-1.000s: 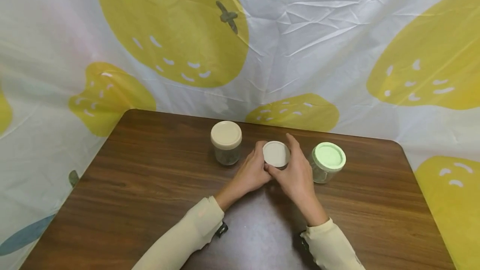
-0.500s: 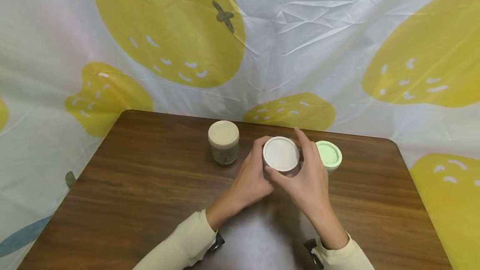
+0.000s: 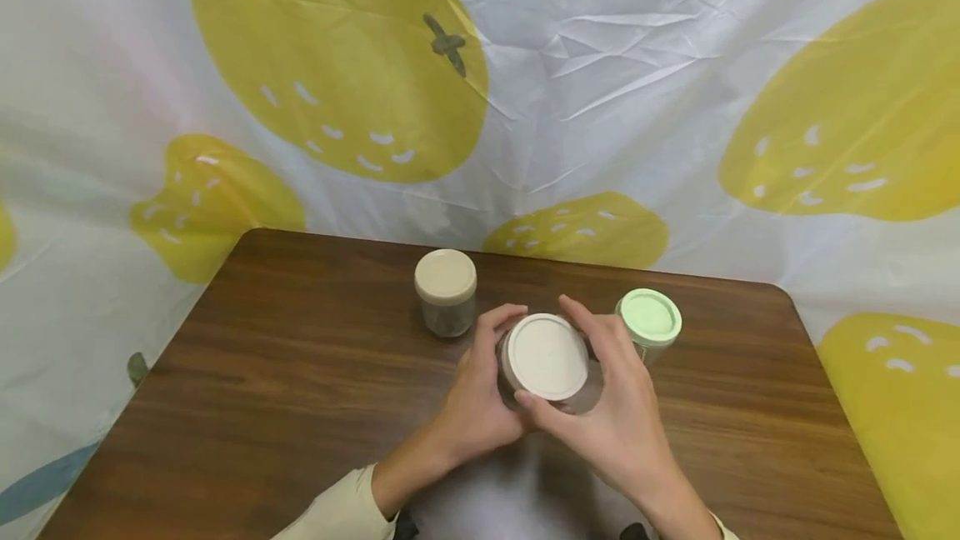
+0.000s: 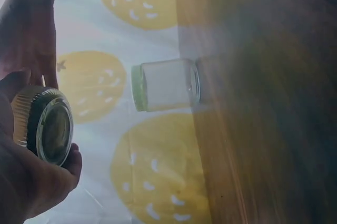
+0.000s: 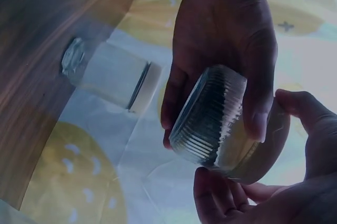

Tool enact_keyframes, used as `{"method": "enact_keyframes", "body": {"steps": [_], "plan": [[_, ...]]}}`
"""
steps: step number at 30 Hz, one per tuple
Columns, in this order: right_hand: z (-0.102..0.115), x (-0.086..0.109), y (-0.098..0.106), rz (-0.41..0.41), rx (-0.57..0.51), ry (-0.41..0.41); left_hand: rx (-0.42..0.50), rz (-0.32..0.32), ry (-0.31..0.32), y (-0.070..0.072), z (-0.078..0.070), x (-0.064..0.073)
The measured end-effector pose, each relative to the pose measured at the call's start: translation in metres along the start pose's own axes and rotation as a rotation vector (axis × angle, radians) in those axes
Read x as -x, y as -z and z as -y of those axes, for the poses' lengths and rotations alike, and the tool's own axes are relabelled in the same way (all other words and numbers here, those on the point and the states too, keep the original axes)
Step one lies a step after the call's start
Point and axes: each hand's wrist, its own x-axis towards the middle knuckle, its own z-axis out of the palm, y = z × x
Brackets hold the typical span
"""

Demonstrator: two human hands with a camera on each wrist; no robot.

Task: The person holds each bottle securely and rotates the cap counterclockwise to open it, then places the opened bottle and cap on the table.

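Both hands hold a small ribbed glass jar (image 5: pixel 202 124) with a white lid (image 3: pixel 547 357). It hangs above the table, its lid facing up toward the head camera. My left hand (image 3: pixel 480 411) curls around the jar's glass side. With thumb and fingers, my right hand (image 3: pixel 618 407) grips the lid's rim from the other side. The left wrist view shows the round glass base (image 4: pixel 55 132) tilted toward that camera. What the jar contains cannot be made out.
Upright on the table (image 3: pixel 262 407), a clear jar with a beige lid (image 3: pixel 446 275) stands left of the hands. Behind the right hand is a clear jar with a green lid (image 3: pixel 650 317). A lemon-print cloth (image 3: pixel 525 107) hangs along the table's back edge.
The held jar has been lifted and drawn toward me, so it appears larger and lower in the head view. Both hands moved with it. The other two jars stayed in place.
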Motion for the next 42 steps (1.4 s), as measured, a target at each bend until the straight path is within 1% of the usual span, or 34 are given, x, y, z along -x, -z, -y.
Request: {"method": "enact_keyframes", "body": {"steps": [2, 5, 10, 13, 16, 19, 22, 25, 27, 28, 31, 34, 38, 42], "plan": [[0.003, 0.004, -0.001, 0.025, -0.012, 0.016, -0.021, -0.008, -0.02, 0.004, -0.001, 0.006], [0.006, 0.009, -0.004, 0.044, -0.025, 0.043, -0.063, -0.005, -0.034, 0.009, -0.005, 0.016], [0.001, 0.02, -0.009, 0.055, -0.011, 0.101, -0.12, 0.012, -0.013, 0.01, -0.009, 0.028], [-0.005, 0.026, -0.011, 0.074, 0.015, 0.118, -0.15, 0.029, 0.006, 0.009, -0.009, 0.031], [-0.009, 0.029, -0.012, 0.115, 0.057, 0.129, -0.175, 0.039, 0.013, 0.008, -0.007, 0.032], [-0.009, 0.031, -0.012, 0.154, 0.143, 0.133, -0.203, 0.039, 0.01, 0.007, -0.005, 0.033], [-0.007, 0.031, -0.013, 0.151, 0.293, 0.118, -0.257, 0.037, -0.02, 0.004, -0.003, 0.033], [-0.003, 0.029, -0.014, 0.113, 0.475, 0.057, -0.326, 0.034, -0.06, 0.001, -0.002, 0.032], [-0.002, 0.029, -0.016, 0.092, 0.561, 0.006, -0.363, 0.029, -0.074, -0.002, -0.002, 0.031], [-0.001, 0.028, -0.016, 0.086, 0.585, -0.019, -0.376, 0.028, -0.074, -0.003, -0.002, 0.031], [-0.001, 0.027, -0.018, 0.079, 0.598, -0.067, -0.401, 0.019, -0.082, -0.005, -0.003, 0.03], [-0.003, 0.026, -0.021, 0.068, 0.589, -0.07, -0.408, 0.013, -0.077, -0.007, -0.004, 0.029], [-0.008, 0.025, -0.023, 0.024, 0.551, -0.023, -0.421, 0.001, -0.08, -0.008, -0.006, 0.03], [-0.013, 0.025, -0.024, -0.03, 0.492, 0.058, -0.421, 0.009, -0.077, -0.008, -0.008, 0.03]]}}
